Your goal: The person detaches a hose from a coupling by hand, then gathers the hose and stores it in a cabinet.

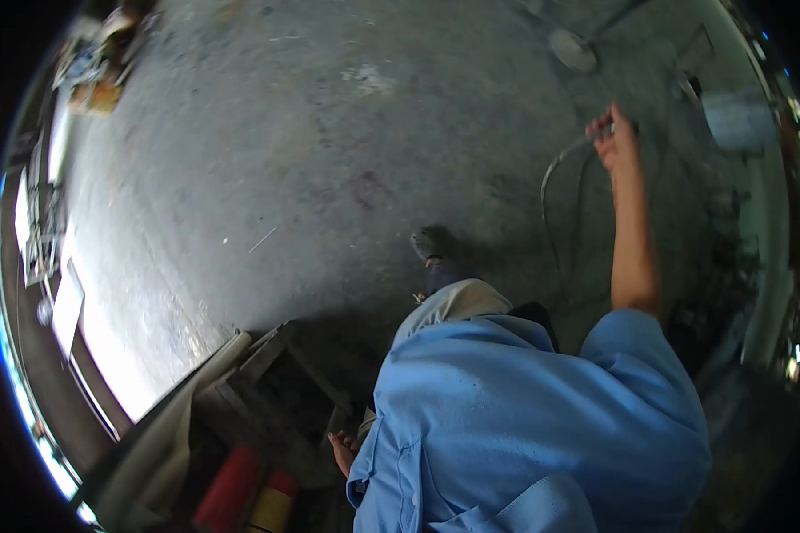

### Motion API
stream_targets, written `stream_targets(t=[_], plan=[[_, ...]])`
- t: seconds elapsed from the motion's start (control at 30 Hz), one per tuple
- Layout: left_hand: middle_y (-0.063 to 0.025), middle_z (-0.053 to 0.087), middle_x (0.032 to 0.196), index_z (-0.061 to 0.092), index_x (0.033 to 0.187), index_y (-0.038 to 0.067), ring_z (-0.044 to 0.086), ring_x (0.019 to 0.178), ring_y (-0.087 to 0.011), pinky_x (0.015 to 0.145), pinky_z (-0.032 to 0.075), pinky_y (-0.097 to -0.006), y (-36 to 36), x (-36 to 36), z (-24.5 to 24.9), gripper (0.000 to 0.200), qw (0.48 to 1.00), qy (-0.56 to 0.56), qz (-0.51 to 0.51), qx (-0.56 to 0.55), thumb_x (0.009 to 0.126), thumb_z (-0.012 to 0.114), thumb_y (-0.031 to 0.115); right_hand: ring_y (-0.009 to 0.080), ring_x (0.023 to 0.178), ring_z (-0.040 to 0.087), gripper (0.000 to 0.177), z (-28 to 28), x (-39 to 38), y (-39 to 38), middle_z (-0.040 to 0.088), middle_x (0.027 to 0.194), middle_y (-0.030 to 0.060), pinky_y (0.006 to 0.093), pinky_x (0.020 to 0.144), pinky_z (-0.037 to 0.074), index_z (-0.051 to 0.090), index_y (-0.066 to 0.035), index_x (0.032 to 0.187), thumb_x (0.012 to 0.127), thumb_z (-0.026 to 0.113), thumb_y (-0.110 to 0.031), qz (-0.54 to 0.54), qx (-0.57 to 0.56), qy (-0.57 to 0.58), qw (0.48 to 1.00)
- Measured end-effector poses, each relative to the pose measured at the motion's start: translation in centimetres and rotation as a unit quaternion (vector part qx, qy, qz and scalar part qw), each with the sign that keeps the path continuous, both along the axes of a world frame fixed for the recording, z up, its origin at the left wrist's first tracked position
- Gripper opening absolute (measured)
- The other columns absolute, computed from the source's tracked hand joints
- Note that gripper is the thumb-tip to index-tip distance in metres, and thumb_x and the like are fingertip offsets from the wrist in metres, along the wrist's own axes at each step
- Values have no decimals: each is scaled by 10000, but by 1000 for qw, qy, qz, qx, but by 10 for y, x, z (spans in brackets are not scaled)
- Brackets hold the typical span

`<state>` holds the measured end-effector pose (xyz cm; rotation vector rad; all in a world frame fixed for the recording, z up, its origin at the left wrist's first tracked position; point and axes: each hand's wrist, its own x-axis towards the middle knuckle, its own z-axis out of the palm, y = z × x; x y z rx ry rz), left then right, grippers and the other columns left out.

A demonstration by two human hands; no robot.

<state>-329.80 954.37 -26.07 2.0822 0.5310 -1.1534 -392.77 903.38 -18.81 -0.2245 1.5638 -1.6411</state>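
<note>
My right hand [615, 138] is stretched out ahead on the right, its fingers closed around the end of a thin grey hose or cable [547, 191]. A dark fitting seems to sit at that end, partly hidden by the fingers. From there the hose bends down in a loop toward the floor near my body. My left hand [342, 451] hangs low at my left side, partly covered by the blue shirt [507, 409]. Its visible fingers look loosely apart, with nothing seen in them. Beside it stands a dark wooden stand [253, 373].
Grey concrete floor [329, 160] spreads ahead, with a thin rod [263, 239] lying on it. A round base [573, 51] stands at the upper right, near a pale bluish container [738, 120]. Red [227, 489] and yellow [274, 506] cylinders are at the lower left; clutter [98, 71] lies at the upper left.
</note>
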Motion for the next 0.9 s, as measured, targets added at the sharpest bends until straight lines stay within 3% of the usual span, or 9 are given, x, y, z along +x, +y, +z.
stream_targets(t=[0.07,0.13,0.2,0.23,0.27,0.37,0.57,0.63,0.9], plan=[[24,365,566,547,929,78,333,437,-75,381,327,-232,-54,17,-3,453,999,43,-32,9,883,508,527,155,537,563,247,50,-16,-44,559,671,29,226,400,326,543,-166,851,868,591,-408,76,6,96,992],[25,368,566,545,923,80,332,433,-73,377,322,-230,-106,38,-1,445,996,62,-59,28,884,510,522,118,485,535,284,114,-23,-97,627,722,71,178,358,248,559,-124,875,903,532,-405,133,-67,206,967],[26,372,567,543,918,82,331,430,-72,372,317,-228,-151,64,0,438,994,61,-77,38,885,512,518,311,998,596,774,193,20,-134,547,1160,195,385,825,503,385,3,1271,750,715,-464,22,-130,265,955],[27,373,567,542,915,83,331,428,-71,370,315,-227,-177,78,1,435,994,57,-83,42,885,513,515,185,647,549,564,221,16,-158,580,818,114,268,564,500,524,13,920,953,283,-496,134,-197,356,904],[27,375,567,541,912,84,330,426,-71,368,312,-226,-206,92,1,431,994,50,-85,42,886,514,513,290,1251,368,969,250,5,-183,289,1405,170,407,1051,341,-118,-31,1402,836,468,-555,128,-178,373,902],[29,380,568,538,903,86,329,421,-69,362,304,-224,-297,131,-16,421,995,27,-90,29,887,516,506,314,1031,577,758,305,28,-221,557,1153,186,331,957,415,348,-39,1306,783,678,-477,160,-272,511,800],[33,389,569,532,887,92,326,410,-65,348,289,-218,-501,225,-49,401,994,-60,-82,-45,890,522,493,227,906,611,399,250,129,-314,615,1021,157,316,757,500,536,-20,1031,931,475,-402,-61,-143,330,931],[34,392,569,530,881,94,325,406,-63,344,284,-216,-564,250,-44,395,991,-94,-71,-63,891,524,488,292,1209,443,431,191,128,-347,543,1170,165,451,1036,331,516,-34,1075,940,424,-432,138,-184,231,945],[36,397,521,520,782,101,322,372,-52,319,250,-204,-787,350,-42,394,970,-194,-97,-113,889,534,480,294,1312,310,404,-28,205,-440,454,1292,105,454,1050,271,416,-53,1193,951,468,-373,-150,17,-83,985]])
